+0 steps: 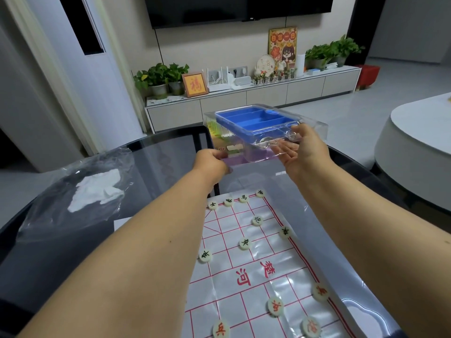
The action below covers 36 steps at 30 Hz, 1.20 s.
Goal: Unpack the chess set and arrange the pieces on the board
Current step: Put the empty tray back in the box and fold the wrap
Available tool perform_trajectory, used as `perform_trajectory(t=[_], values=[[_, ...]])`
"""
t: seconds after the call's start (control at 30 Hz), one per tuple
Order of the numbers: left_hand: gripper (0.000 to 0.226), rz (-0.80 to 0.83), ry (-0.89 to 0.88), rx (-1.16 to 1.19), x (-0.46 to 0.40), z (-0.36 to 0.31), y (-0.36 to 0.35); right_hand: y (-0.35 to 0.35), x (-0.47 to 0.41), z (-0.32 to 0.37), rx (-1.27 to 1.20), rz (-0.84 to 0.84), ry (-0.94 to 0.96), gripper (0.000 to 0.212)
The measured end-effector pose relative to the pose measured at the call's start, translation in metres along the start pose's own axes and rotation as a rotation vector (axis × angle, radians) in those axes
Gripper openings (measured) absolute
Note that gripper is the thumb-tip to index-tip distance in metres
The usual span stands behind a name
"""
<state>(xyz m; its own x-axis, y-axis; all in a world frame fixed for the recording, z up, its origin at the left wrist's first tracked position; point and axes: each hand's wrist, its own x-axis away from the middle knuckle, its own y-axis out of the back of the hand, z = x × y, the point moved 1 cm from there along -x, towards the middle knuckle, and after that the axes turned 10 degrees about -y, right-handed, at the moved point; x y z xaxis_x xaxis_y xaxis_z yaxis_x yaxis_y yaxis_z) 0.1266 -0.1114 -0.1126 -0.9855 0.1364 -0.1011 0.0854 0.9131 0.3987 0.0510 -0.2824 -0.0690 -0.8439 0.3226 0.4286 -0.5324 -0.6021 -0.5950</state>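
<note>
A person is holding a clear plastic case (258, 142), with a blue tray (253, 120) inside, above the far edge of a dark glass worktop (151, 162). The right hand (305, 150) is cupping its near right corner, fingers (288, 152) curled underneath; the left hand (212, 162) is pinching the case's lower left edge. Round chess pieces (245, 243) are sitting on the red-lined board (244, 279) nearer the camera, beside a crumpled plastic bag (80, 181).

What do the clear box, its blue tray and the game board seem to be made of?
Clear box: rigid transparent plastic, glossy; the hand shows through it.
Blue tray: moulded matte plastic, apparently, with formed compartments.
Game board: thin flexible sheet, probably plastic film; it wrinkles and reflects light.
</note>
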Motion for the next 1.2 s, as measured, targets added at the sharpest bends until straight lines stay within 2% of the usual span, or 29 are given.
perform_trajectory(t=[0.07,0.17,0.3,0.4,0.5,0.7,0.8,0.93,1.03,1.07,1.17,1.2], values=[[0.043,-0.056,-0.057,-0.064,0.006,-0.001,0.010,-0.001,0.001,0.000,-0.004,0.016,-0.008,0.027],[0.028,-0.135,-0.180,-0.222,0.015,0.001,0.034,-0.004,0.008,0.002,0.002,0.050,-0.013,0.029],[0.011,-0.129,-0.223,-0.370,0.027,0.003,0.069,-0.013,0.024,0.003,-0.011,0.147,0.001,0.035],[0.020,-0.143,-0.201,-0.405,0.034,0.002,0.093,-0.018,0.036,0.003,-0.018,0.199,-0.005,0.032],[0.027,-0.194,-0.110,-0.430,0.038,0.005,0.116,-0.023,0.049,0.001,-0.010,0.279,-0.044,0.020],[0.024,-0.310,0.037,-0.254,0.036,0.004,0.150,-0.029,0.064,-0.008,0.070,0.320,-0.086,0.015],[0.035,-0.365,0.079,-0.107,0.035,0.003,0.159,-0.024,0.067,-0.007,0.107,0.341,-0.105,0.019],[0.016,-0.368,0.021,0.043,0.036,0.006,0.167,-0.015,0.064,-0.005,0.128,0.354,-0.153,0.019],[0.032,-0.415,-0.011,0.012,0.030,0.009,0.170,-0.009,0.059,-0.005,0.203,0.334,-0.142,0.024],[0.032,-0.421,-0.038,0.001,0.029,0.007,0.169,-0.008,0.060,-0.006,0.229,0.327,-0.143,0.026],[0.003,-0.426,-0.107,-0.019,0.028,-0.001,0.161,-0.004,0.057,-0.009,0.256,0.314,-0.169,0.009],[0.007,-0.422,-0.136,-0.027,0.028,-0.003,0.159,-0.002,0.057,-0.010,0.251,0.297,-0.180,0.012]])
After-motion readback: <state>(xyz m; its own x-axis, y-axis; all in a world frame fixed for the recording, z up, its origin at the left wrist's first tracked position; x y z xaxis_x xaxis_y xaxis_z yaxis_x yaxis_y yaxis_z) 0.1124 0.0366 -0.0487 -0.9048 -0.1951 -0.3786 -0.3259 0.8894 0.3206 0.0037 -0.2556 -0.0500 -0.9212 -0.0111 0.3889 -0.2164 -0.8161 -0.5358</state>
